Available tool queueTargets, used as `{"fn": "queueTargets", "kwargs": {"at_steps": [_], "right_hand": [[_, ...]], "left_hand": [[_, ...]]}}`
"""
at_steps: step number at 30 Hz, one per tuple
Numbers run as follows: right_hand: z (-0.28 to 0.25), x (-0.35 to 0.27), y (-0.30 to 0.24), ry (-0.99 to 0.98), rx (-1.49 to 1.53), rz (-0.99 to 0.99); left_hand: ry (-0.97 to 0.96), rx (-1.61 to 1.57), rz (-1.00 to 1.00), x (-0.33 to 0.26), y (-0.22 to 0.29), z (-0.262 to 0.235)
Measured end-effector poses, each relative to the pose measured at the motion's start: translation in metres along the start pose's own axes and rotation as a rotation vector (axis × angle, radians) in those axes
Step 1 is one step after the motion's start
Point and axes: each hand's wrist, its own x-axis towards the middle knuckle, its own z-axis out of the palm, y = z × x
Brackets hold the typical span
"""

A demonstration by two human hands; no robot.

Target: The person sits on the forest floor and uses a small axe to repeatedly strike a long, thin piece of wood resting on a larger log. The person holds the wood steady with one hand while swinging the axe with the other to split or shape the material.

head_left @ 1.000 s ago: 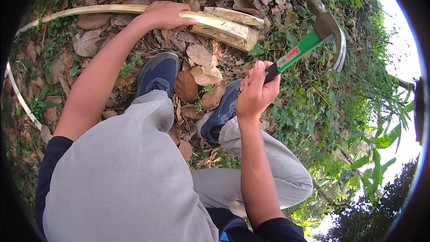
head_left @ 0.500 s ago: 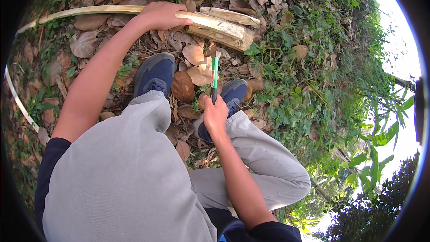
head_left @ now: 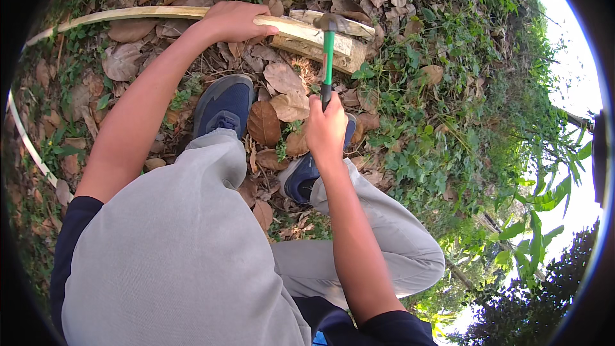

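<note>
My left hand [head_left: 238,22] is wrapped round a long pale wooden strip [head_left: 141,13], its thumb along the near edge. The strip's right end rests on a short wooden block [head_left: 349,63], and another rough piece of wood [head_left: 359,30] lies just behind. In my right hand [head_left: 325,129] is a hammer [head_left: 328,57] with a green and black handle, fingers closed round the black grip. The hammer's head is over the strip's end; whether it touches the wood I cannot tell. A nail is too small to make out.
Dry brown leaves [head_left: 122,64] and green weeds [head_left: 416,134] cover the ground. My blue shoes [head_left: 224,102] stand close in front of the wood. A second pale strip [head_left: 29,147] curves along the left rim. Broad-leaved plants [head_left: 538,230] grow at the right.
My right hand has moved up and slightly right, bringing the hammer head from the leaves in front of the block to over the strip's end. My left hand keeps its hold.
</note>
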Motion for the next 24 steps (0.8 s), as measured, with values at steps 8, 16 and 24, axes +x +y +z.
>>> {"fn": "queueTargets", "kwargs": {"at_steps": [8,16,24], "right_hand": [[0.032,-0.067,0.054,-0.133,0.064,0.203],[-0.022,-0.032,-0.007,0.199,0.32,-0.11],[-0.021,-0.006,-0.019,0.136,0.192,-0.107]], "left_hand": [[-0.037,0.011,-0.015,-0.003,0.007,-0.003],[-0.004,-0.008,-0.002,-0.002,0.004,-0.001],[-0.004,-0.006,-0.011,-0.002,0.001,0.0]]}}
